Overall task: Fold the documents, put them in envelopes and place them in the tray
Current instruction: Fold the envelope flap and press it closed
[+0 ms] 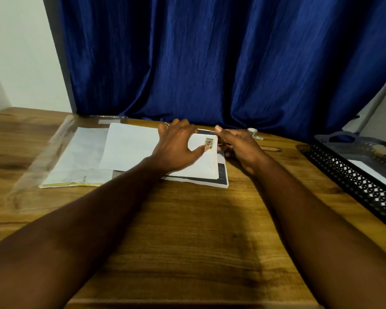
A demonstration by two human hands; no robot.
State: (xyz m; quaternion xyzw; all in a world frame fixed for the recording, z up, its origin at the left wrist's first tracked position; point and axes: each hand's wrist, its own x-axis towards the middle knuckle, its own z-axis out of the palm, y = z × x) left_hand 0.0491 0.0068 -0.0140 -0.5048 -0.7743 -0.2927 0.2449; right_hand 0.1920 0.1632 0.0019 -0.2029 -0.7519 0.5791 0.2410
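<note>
While my left hand [178, 146] lies flat on the white envelope [132, 148], fingers spread wide and thumb tip just beside the stamp [209, 142], my right hand [241, 146] sits at the envelope's right edge with its fingers curled. Whether they pinch that edge or hold nothing, I cannot tell. The envelope rests directly under my left fingers, on top of a stack of printed documents [222, 175] whose dark-banded margin shows below my thumb, all on the wooden bench [187, 230].

Handling, as judged: the envelope is light, thin and flexible. It is likely to slide on the smooth sheet beneath and to crease under a point load. Flat pressure steadies it, and a pinch along a long edge or corner, away from the stamp, seems the best hold. The documents look equally limp, so freeing one sheet probably means peeling up a corner.

A black mesh tray [343, 181] stands well to the right of my right fingers. A pen [271, 149] lies just right of them, and a clear plastic sleeve [54, 157] of papers lies left of my left fingers.
</note>
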